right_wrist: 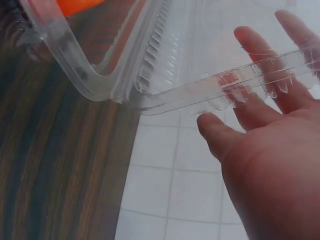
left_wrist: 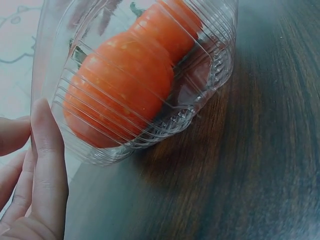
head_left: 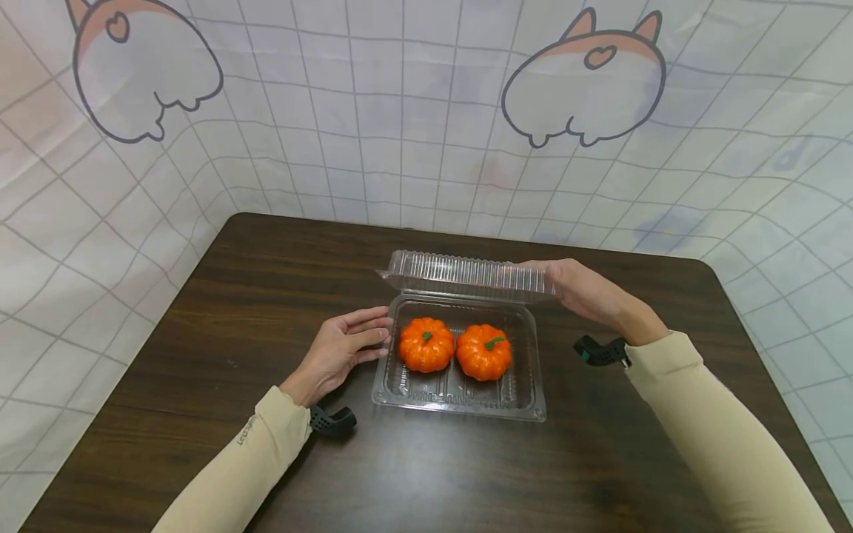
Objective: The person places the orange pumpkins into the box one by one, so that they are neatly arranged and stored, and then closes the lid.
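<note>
A clear plastic clamshell container (head_left: pixel 460 403) sits on the table with its ribbed lid (head_left: pixel 466 272) raised at the back. Inside its base lie two orange pumpkins, a left one (head_left: pixel 426 352) and a right one (head_left: pixel 484 359), both with green stems. My left hand (head_left: pixel 343 348) pinches the left rim of the base between thumb and fingers (left_wrist: pixel 47 150). Behind the lid, my right hand (head_left: pixel 586 289) has its fingers extended, supporting it from the back. Through the clear plastic, those fingers (right_wrist: pixel 270 75) show spread apart, the thumb near the lid's edge.
The dark wood-grain table (head_left: pixel 266 274) reaches back to a white grid-patterned cloth (head_left: pixel 333 111) with cartoon animal drawings. Black straps (head_left: pixel 333 422) hang at both wrists, below cream sleeves (head_left: pixel 720 422).
</note>
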Demonstrator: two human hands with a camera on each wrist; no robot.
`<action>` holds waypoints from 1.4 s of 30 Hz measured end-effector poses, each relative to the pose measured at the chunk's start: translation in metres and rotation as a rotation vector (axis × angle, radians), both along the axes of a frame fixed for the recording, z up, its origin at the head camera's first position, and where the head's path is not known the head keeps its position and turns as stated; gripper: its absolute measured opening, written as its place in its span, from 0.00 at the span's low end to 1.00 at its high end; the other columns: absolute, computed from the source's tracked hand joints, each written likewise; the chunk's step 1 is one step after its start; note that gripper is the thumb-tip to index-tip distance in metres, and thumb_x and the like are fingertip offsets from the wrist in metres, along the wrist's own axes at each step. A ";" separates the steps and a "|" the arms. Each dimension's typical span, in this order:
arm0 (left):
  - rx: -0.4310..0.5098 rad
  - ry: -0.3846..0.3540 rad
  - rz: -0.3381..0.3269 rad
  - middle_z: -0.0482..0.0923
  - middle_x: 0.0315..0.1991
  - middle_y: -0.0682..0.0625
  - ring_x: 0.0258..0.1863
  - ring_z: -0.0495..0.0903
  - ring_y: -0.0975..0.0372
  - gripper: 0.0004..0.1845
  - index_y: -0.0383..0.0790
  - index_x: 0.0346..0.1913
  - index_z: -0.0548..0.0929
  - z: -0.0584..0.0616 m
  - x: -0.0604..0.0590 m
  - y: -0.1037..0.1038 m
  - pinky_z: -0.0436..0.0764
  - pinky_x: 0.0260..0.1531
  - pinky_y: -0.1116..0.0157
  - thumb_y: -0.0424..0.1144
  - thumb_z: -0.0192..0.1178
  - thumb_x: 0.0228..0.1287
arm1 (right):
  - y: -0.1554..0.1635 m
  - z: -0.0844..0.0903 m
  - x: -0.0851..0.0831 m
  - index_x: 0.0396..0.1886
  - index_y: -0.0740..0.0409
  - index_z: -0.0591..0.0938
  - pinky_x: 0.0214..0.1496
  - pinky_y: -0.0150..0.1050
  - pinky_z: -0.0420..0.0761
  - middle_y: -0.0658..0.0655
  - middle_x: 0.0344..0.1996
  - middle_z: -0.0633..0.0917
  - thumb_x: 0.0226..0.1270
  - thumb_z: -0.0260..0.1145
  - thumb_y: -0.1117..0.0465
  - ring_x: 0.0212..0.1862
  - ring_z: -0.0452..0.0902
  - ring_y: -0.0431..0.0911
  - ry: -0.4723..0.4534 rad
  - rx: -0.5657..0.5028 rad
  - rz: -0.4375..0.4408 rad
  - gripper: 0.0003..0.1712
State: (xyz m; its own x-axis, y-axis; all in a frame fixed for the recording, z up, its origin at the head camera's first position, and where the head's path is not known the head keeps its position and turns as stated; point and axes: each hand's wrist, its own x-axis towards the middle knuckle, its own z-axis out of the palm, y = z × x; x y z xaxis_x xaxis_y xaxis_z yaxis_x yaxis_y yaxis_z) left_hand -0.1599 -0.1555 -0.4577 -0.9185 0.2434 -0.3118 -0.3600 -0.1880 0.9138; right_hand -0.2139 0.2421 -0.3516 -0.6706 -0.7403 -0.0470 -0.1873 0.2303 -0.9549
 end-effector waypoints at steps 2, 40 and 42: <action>-0.002 0.000 0.002 0.87 0.51 0.54 0.43 0.88 0.64 0.31 0.35 0.73 0.73 0.000 0.000 0.000 0.91 0.46 0.65 0.30 0.67 0.69 | 0.000 -0.003 0.000 0.77 0.55 0.70 0.85 0.36 0.58 0.46 0.77 0.70 0.84 0.39 0.36 0.78 0.61 0.30 0.106 0.002 0.052 0.38; -0.002 0.022 -0.015 0.84 0.57 0.55 0.48 0.88 0.67 0.31 0.36 0.75 0.71 -0.005 0.004 -0.002 0.90 0.47 0.69 0.31 0.64 0.71 | -0.014 -0.051 0.057 0.80 0.47 0.67 0.90 0.44 0.39 0.62 0.80 0.66 0.71 0.45 0.20 0.84 0.53 0.59 0.957 0.330 0.064 0.50; 0.003 0.020 -0.016 0.84 0.56 0.56 0.48 0.87 0.68 0.31 0.35 0.75 0.70 -0.004 0.005 -0.002 0.90 0.46 0.69 0.31 0.63 0.72 | -0.015 -0.054 0.059 0.79 0.47 0.68 0.90 0.46 0.40 0.61 0.80 0.65 0.71 0.46 0.21 0.84 0.54 0.60 0.995 0.354 0.065 0.49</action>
State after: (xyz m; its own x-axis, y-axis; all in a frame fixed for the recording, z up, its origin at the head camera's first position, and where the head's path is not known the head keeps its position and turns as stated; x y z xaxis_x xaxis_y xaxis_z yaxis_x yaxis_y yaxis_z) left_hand -0.1552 -0.1574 -0.4621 -0.9205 0.2587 -0.2929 -0.3450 -0.1857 0.9201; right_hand -0.1548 0.2272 -0.4059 -0.4850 -0.8278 0.2819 -0.8706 0.4268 -0.2447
